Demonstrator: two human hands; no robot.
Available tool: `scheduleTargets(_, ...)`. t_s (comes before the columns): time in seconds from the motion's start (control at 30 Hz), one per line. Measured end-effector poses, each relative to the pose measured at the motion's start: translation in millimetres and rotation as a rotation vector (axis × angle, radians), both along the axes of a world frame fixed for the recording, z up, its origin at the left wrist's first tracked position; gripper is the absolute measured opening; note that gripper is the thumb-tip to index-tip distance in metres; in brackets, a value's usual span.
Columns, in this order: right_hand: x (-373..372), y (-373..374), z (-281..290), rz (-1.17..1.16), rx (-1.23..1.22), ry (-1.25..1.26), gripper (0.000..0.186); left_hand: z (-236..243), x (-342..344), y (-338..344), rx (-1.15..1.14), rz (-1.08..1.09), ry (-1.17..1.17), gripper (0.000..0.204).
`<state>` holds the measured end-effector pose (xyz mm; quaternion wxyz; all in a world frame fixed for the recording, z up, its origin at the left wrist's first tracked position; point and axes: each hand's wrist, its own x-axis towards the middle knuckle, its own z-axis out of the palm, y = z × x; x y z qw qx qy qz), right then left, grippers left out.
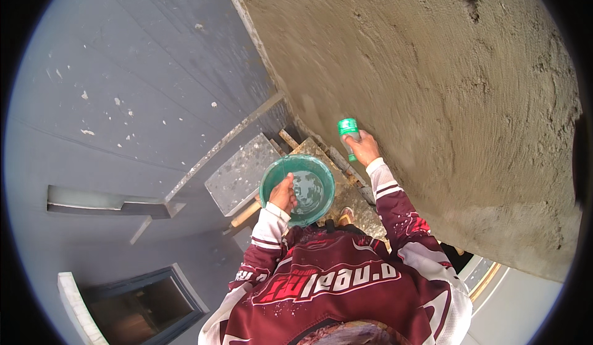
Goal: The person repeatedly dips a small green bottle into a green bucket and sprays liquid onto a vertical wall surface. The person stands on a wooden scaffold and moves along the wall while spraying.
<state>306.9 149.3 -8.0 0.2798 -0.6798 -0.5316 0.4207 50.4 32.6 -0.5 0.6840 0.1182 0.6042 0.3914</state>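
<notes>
A green round bucket [315, 203] with some liquid in it sits at the middle of the head view, below me. My left hand [282, 193] is closed over its left side, apparently on its thin handle, with the wrist crossing the lower rim. My right hand [364, 147], to the upper right of the bucket, is wrapped round a small translucent bottle [348, 129] with bright green bands, held in front of the rough plastered wall [445, 116]. Both forearms are in long maroon and white sleeves.
A speckled grey slab [238, 175] and wooden poles [244, 215] lie around and under the bucket, beside stained boards with my sandalled foot [346, 215]. A painted grey wall [123, 98] with narrow ledges rises on the left, with a dark framed window [142, 308] at lower left.
</notes>
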Motion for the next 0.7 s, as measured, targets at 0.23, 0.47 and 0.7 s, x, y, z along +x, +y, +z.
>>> scheduleTargets(0.23,-76.4,-61.3,-56.7,0.793,-0.030,-0.406,0.060,7.4,22.8,-1.5,0.015,-0.054,-0.044,0.034)
scheduleTargets(0.47,-109.0,-93.8,-138.6,0.941,0.093,-0.832,0.030,22.4,38.5,-10.7,0.029,-0.094,-0.073,0.032)
scheduleTargets(0.7,-101.8,-101.9,-142.9,0.987,-0.149,-0.608,0.046,12.3,41.7,-15.5,0.031,-0.096,-0.097,0.032)
